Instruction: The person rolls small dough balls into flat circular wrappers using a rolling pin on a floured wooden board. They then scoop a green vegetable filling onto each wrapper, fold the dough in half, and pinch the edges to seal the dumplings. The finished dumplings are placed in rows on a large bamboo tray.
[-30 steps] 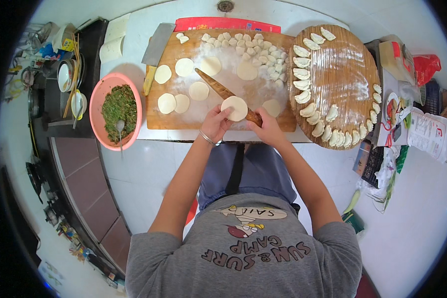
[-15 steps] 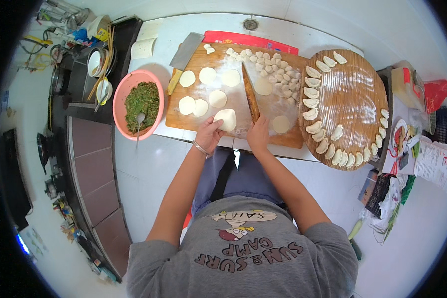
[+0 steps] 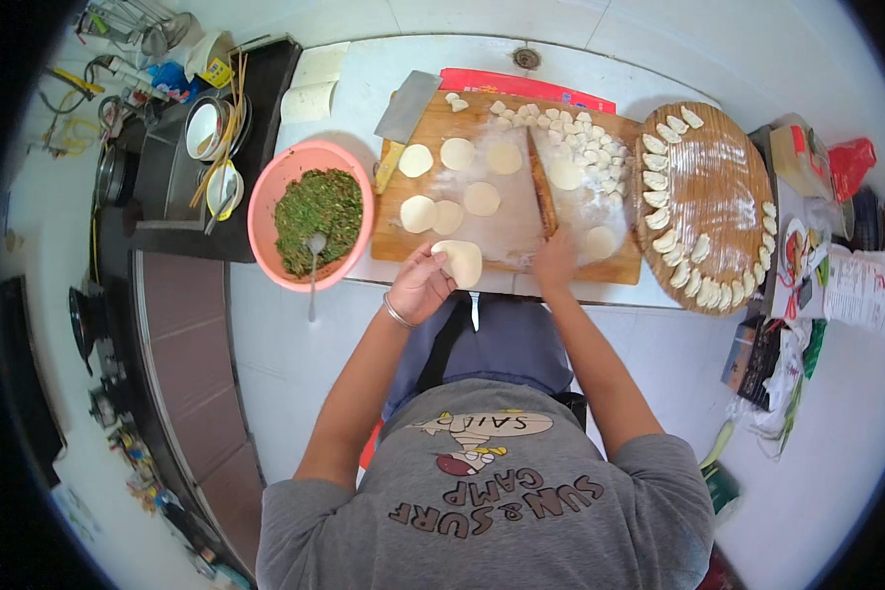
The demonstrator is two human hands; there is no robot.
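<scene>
Holding a heap of moist, coarsely chopped green filling (image 3: pixel 310 206) inside a pink basin (image 3: pixel 366 202), with a metal spoon (image 3: pixel 317 243) sunk in it, handle out over the near rim. Pinching a thin, smooth, round dough wrapper (image 3: pixel 462 263) between thumb and fingers of the left hand (image 3: pixel 418 288), above the near edge of the wooden cutting board (image 3: pixel 391 239). Reaching the near end of a tapered wooden rolling pin (image 3: pixel 540 182) with the right hand (image 3: pixel 555 261), too blurred to tell whether gripping. Scattered over the floury cutting board: flat pale rounds (image 3: pixel 482 199) and small lumpy dough pieces (image 3: pixel 600 152). Along the edges of a glossy, round wooden board (image 3: pixel 718 182) at right: plump, crescent-shaped dumplings (image 3: pixel 656 199).
</scene>
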